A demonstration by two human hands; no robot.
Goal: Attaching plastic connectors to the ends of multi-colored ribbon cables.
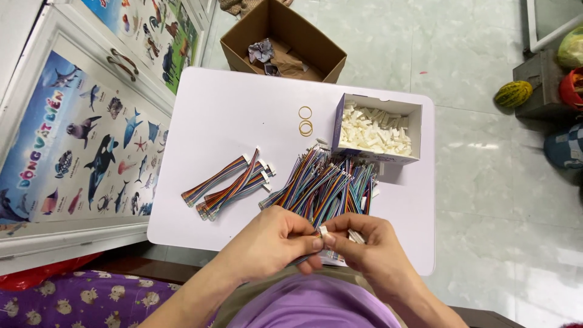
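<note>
While both hands meet over the white table, left hand pinches a rainbow cable and right hand grips its white connector beside the cable pile.

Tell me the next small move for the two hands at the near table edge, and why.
Probably press the small white connector home onto the ribbon cable end. The left hand and right hand pinch them together there, and finished cables with white ends lie in a pile to the left.
</note>
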